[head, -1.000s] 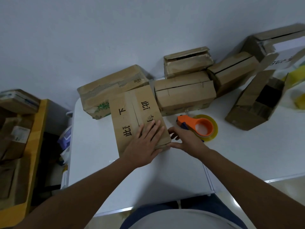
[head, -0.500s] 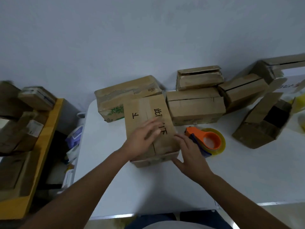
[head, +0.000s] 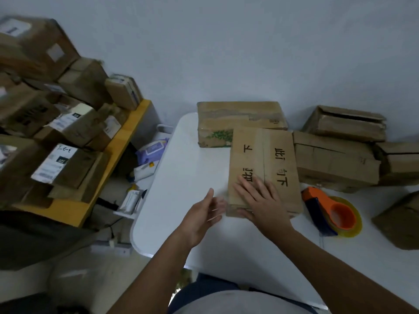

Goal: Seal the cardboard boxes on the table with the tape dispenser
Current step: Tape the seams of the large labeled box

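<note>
A closed cardboard box (head: 272, 159) with black characters and a taped centre seam lies on the white table (head: 181, 177). My right hand (head: 263, 200) rests flat on the box's near end, fingers straight and spread, thumb down at the near edge. My left hand (head: 204, 211) hovers open just left of the box's near left corner, palm turned toward it; whether it touches the box is unclear. The orange and blue tape dispenser (head: 333, 214), with a roll of clear tape, lies on the table right of the box, untouched.
More cardboard boxes stand along the wall: one (head: 238, 118) behind the lettered box, two stacked (head: 335, 159) to its right, another (head: 399, 220) at the right edge. A yellow shelf (head: 127, 132) on the left holds several labelled parcels. Small packets lie between shelf and table.
The view swung left. My left hand came off the box top and moved to its near left corner. My right hand left the table beside the dispenser and now lies on the box.
</note>
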A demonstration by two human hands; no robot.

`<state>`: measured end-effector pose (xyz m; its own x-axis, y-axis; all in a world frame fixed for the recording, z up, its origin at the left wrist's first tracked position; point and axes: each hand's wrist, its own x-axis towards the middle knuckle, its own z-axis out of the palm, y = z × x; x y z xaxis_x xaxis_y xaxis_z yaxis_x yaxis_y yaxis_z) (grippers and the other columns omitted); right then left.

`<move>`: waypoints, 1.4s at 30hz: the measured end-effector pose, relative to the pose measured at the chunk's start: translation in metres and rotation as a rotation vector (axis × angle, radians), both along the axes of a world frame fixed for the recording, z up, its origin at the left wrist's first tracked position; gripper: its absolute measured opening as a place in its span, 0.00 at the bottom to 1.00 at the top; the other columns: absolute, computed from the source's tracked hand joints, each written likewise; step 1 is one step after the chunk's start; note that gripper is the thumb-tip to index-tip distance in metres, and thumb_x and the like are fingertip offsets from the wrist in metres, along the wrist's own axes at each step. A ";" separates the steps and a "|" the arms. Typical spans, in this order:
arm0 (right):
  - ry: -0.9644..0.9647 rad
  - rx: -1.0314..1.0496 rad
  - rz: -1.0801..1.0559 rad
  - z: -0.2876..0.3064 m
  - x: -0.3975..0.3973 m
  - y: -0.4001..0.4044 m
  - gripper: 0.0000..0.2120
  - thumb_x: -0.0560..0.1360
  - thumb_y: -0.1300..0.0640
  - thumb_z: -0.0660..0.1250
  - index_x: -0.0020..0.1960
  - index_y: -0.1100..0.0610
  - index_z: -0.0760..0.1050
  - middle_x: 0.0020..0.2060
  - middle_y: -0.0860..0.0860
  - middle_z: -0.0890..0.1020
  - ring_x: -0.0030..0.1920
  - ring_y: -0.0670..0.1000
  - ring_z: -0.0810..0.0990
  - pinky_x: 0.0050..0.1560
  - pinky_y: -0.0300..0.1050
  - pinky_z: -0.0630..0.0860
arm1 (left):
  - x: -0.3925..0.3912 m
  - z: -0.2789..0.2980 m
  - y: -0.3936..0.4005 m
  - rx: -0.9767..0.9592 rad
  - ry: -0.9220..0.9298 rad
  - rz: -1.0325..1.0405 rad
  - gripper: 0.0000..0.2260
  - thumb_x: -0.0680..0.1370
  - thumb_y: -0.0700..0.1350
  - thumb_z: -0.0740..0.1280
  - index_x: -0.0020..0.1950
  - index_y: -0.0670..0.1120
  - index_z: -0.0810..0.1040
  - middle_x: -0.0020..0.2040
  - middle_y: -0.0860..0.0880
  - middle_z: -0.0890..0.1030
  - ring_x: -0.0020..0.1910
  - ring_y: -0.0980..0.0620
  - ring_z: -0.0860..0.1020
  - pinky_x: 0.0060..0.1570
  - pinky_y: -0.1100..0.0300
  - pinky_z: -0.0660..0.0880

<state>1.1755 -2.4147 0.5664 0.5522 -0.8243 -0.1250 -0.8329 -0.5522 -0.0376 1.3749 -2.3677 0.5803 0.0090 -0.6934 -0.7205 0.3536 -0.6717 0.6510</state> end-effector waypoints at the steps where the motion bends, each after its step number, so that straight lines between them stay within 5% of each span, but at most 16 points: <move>1: 0.014 -0.010 -0.001 0.000 0.002 0.001 0.32 0.78 0.37 0.54 0.78 0.49 0.57 0.78 0.47 0.58 0.77 0.58 0.57 0.74 0.62 0.58 | 0.001 -0.002 0.003 -0.051 -0.032 -0.034 0.19 0.81 0.58 0.63 0.55 0.44 0.83 0.51 0.49 0.86 0.53 0.51 0.83 0.55 0.58 0.76; 4: 0.005 -0.011 -0.002 0.003 0.005 0.001 0.32 0.78 0.37 0.48 0.78 0.49 0.57 0.78 0.48 0.59 0.77 0.58 0.57 0.74 0.62 0.58 | 0.004 -0.007 0.011 -0.189 -0.113 -0.089 0.11 0.79 0.50 0.68 0.56 0.46 0.83 0.53 0.49 0.85 0.55 0.53 0.82 0.60 0.58 0.75; 7: -0.002 0.007 0.011 0.006 0.002 0.000 0.31 0.79 0.37 0.46 0.78 0.49 0.57 0.77 0.47 0.58 0.77 0.57 0.56 0.74 0.61 0.58 | -0.001 -0.010 0.010 -0.248 -0.234 -0.056 0.07 0.79 0.48 0.69 0.51 0.48 0.84 0.49 0.49 0.86 0.50 0.54 0.82 0.53 0.63 0.76; 13: 0.022 0.021 -0.022 0.009 0.006 0.003 0.30 0.79 0.38 0.45 0.78 0.48 0.58 0.77 0.46 0.59 0.77 0.57 0.57 0.73 0.61 0.60 | -0.014 -0.022 0.005 -0.335 -0.506 0.029 0.11 0.82 0.47 0.64 0.43 0.47 0.82 0.39 0.50 0.84 0.38 0.56 0.78 0.43 0.61 0.77; 17: 0.026 0.043 -0.018 0.007 0.004 0.001 0.30 0.80 0.37 0.43 0.79 0.47 0.52 0.78 0.44 0.54 0.78 0.55 0.51 0.75 0.60 0.56 | -0.023 -0.023 -0.005 -0.461 -0.725 -0.123 0.11 0.84 0.45 0.60 0.43 0.46 0.75 0.38 0.50 0.79 0.36 0.57 0.73 0.37 0.66 0.69; 22: 0.048 0.049 -0.043 0.004 0.007 0.001 0.30 0.80 0.37 0.44 0.79 0.46 0.50 0.79 0.44 0.52 0.79 0.55 0.49 0.75 0.60 0.54 | -0.031 -0.027 -0.015 -0.518 -0.949 -0.282 0.11 0.85 0.47 0.54 0.44 0.46 0.69 0.40 0.51 0.74 0.39 0.53 0.69 0.36 0.61 0.64; 30: 0.016 0.078 -0.046 0.001 0.007 0.000 0.29 0.80 0.38 0.44 0.79 0.45 0.47 0.79 0.44 0.51 0.79 0.55 0.45 0.76 0.61 0.49 | -0.033 -0.047 -0.024 -0.345 -0.833 -0.403 0.11 0.85 0.52 0.52 0.47 0.48 0.66 0.43 0.48 0.77 0.36 0.55 0.73 0.33 0.61 0.66; 34: 0.020 0.072 -0.030 0.002 0.006 0.000 0.30 0.80 0.37 0.41 0.79 0.46 0.48 0.79 0.45 0.52 0.79 0.56 0.47 0.76 0.60 0.48 | -0.021 -0.046 -0.048 -0.239 -0.816 -0.467 0.10 0.84 0.46 0.58 0.51 0.41 0.72 0.50 0.42 0.79 0.44 0.49 0.76 0.43 0.56 0.72; 38: -0.013 0.069 -0.027 0.000 0.005 0.000 0.30 0.80 0.38 0.46 0.79 0.47 0.50 0.79 0.46 0.52 0.79 0.57 0.48 0.75 0.60 0.47 | 0.002 -0.032 -0.035 -0.435 -0.751 -0.421 0.12 0.82 0.55 0.61 0.46 0.48 0.75 0.46 0.52 0.81 0.42 0.57 0.80 0.44 0.59 0.76; 42: -0.001 0.074 -0.013 -0.003 0.004 0.000 0.31 0.80 0.38 0.47 0.80 0.47 0.46 0.79 0.46 0.48 0.79 0.57 0.46 0.75 0.61 0.47 | 0.013 -0.020 -0.035 -0.805 -0.832 -0.760 0.12 0.78 0.49 0.70 0.40 0.46 0.71 0.41 0.50 0.73 0.38 0.52 0.72 0.41 0.57 0.72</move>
<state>1.1792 -2.4150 0.5638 0.5414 -0.8201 -0.1851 -0.8400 -0.5368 -0.0788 1.3882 -2.4031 0.5606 -0.3294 -0.9396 -0.0928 -0.6059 0.1350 0.7840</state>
